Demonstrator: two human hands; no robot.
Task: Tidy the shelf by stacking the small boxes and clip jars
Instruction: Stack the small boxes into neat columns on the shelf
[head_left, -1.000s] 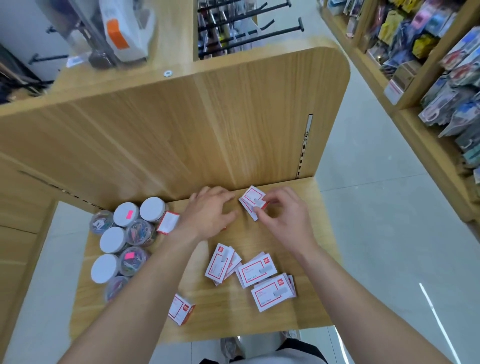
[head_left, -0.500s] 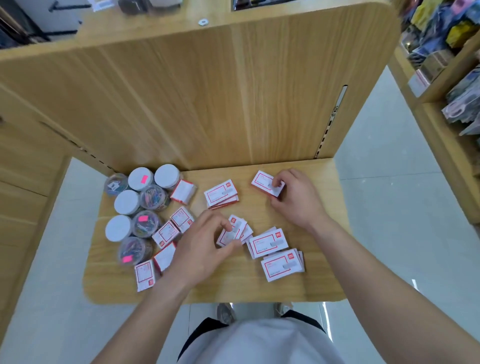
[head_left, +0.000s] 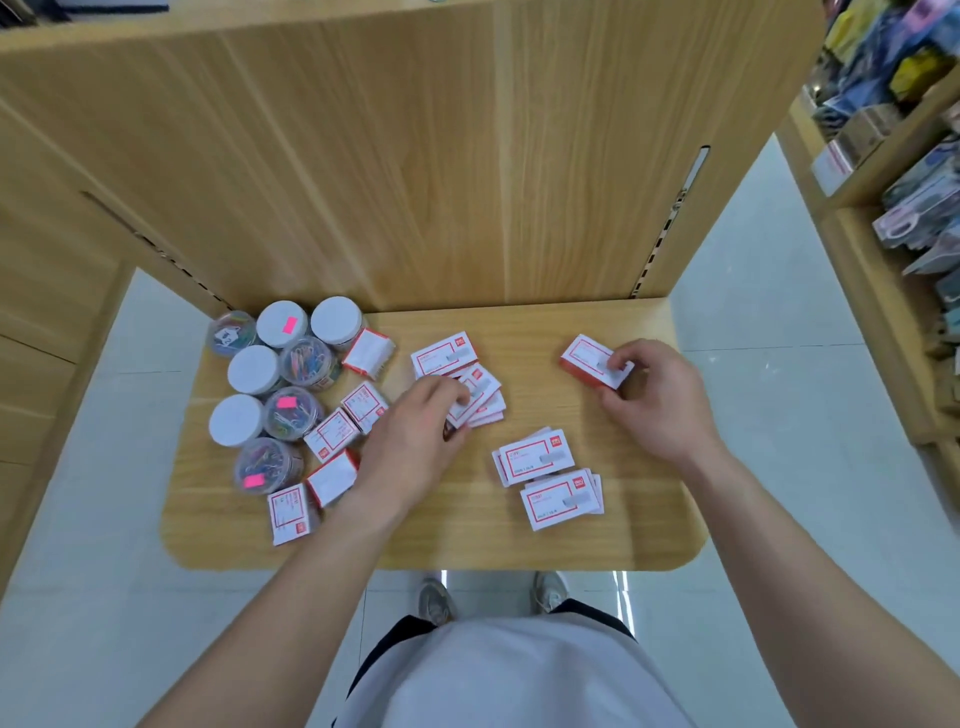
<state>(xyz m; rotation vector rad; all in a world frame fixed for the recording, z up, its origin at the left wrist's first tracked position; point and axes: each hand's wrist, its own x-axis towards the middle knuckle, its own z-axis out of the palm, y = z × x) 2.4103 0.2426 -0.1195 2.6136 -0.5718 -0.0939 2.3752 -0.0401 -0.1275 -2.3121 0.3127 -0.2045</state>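
Small boxes: pinching one box at shelf's right rear with right hand, curling left hand round fanned pile at centre, judging them light, stiff, slick, so gripping by long edges.

Head feed, my read of the wearer | top: plain white, loose | legwear: dark, showing on either side below the top's hem | left shoe, right shoe: grey trainers | left hand, right hand, both forearms: bare
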